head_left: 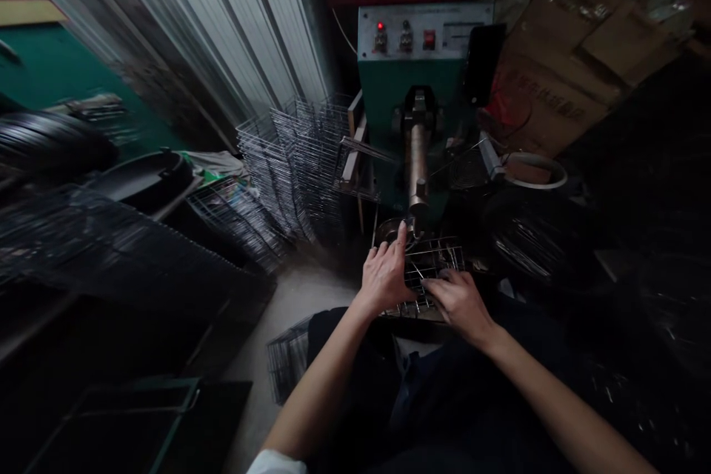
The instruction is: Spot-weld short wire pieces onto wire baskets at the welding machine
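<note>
A small wire grid basket (444,255) lies in front of the green machine (383,81), under the machine's metal arm (418,163). My left hand (386,274) is at the basket's left side, with its index finger stretched up towards the arm's tip and its thumb reaching over the wires. On the right side, my right hand (458,300) has its fingers bent together on the wires of the basket. A thin wire shows between the two hands. The dim light hides the exact contact of the fingertips.
Stacked wire baskets (300,170) stand left of the machine. Further left are a black round pan (138,181) and a dark coil (49,144). On the right are a cardboard box (555,89) and a round container (536,172). Another wire piece (289,359) sits by my left leg.
</note>
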